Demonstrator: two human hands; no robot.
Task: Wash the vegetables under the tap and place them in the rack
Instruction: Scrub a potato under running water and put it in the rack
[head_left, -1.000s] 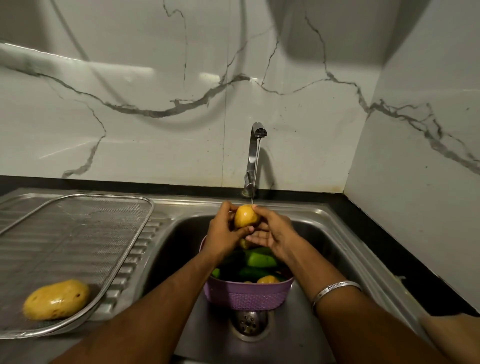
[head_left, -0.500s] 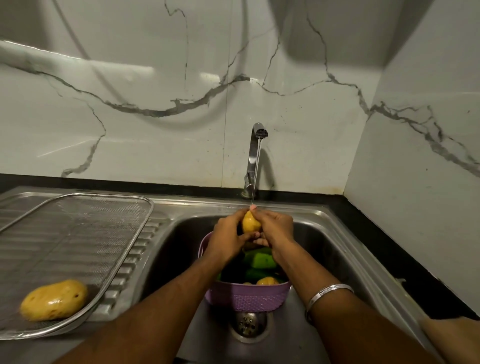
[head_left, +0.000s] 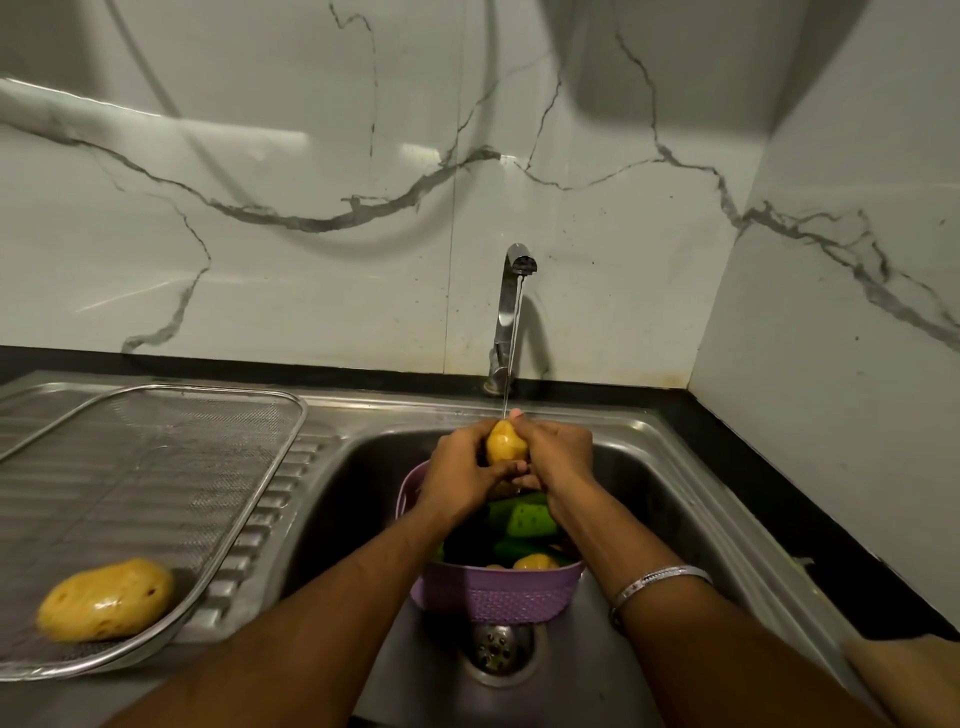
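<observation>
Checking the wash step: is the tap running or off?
Running. A thin stream of water falls from the tap spout onto the potato gripped by the left hand and right hand.

A single wide-angle head view looks forward and down from above the near edge of the sink (head_left: 644, 467), facing the marble wall (head_left: 311, 260) and the tap (head_left: 511, 312), close over both forearms, with the rack (head_left: 156, 467) at left and a side wall at right.
</observation>
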